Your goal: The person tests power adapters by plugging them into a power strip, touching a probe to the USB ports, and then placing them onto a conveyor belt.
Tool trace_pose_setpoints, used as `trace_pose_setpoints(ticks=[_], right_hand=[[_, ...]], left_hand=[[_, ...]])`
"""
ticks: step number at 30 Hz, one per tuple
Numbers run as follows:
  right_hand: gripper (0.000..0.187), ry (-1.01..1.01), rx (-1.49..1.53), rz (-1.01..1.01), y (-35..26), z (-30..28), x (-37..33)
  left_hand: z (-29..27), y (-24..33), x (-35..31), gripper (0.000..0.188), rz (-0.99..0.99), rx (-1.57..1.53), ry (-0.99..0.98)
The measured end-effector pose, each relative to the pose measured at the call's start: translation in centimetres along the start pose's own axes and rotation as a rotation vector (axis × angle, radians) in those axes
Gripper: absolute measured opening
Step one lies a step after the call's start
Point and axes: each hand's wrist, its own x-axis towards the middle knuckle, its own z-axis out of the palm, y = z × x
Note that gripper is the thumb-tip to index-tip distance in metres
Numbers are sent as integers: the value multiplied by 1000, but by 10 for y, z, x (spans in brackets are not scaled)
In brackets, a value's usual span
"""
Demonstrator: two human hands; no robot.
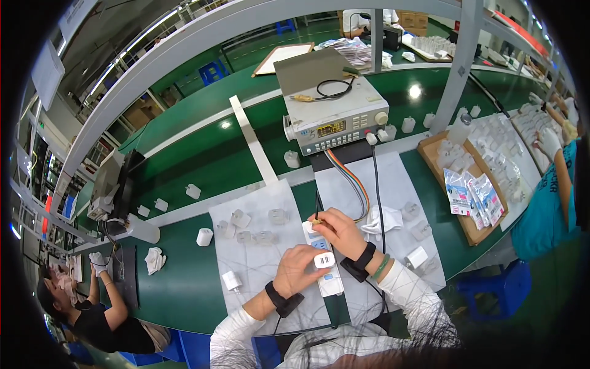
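My left hand (296, 269) is closed around a white charger (324, 261) whose face has two USB ports. That charger is held over a white and blue power strip (332, 285), which lies lengthwise before me; whether the charger is plugged in is hidden. At the strip's far end, my right hand (342, 234) pinches a small brass-coloured connector (317, 222) on a dark cable. Both wrists wear black straps. Left of my hands, several clear and white chargers (239, 218) sit on white sheeting (258, 307), with one white charger (232, 281) nearer me.
A grey bench instrument (335, 117) with a lit display stands beyond my hands, trailing rainbow wires (353, 178). A white cloth (381, 220) and more chargers lie right. Further right is a cardboard tray (496, 222) with packets. Co-workers sit at both sides. A metal frame arches overhead.
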Motion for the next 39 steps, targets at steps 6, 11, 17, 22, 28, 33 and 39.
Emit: trace_pose_setpoints(ticks=[6,11,17,22,28,33,39], right_hand=[[23,-17,5,30,-4,0,-2],[22,31,-20,-48,1,4,-5],[15,62,-66,-125,2,0,-1],[11,93,38,-97,-44,-18,3],[10,-55,0,-52,-50,-25,-45],[17,-133,-170,-18,-48,-20,-58],[21,-155,-163,-9,-43,-25,-57]], left_hand=[[-3,-18,-1,48,-5,-161,-39],[-7,-35,23,51,-181,-435,97],[23,-56,32,51,-221,-413,135],[20,-62,31,42,-245,-443,147],[22,-56,35,41,-192,-411,150],[19,-55,31,41,-175,-379,194],[-45,-45,80,45,-3,-264,437]])
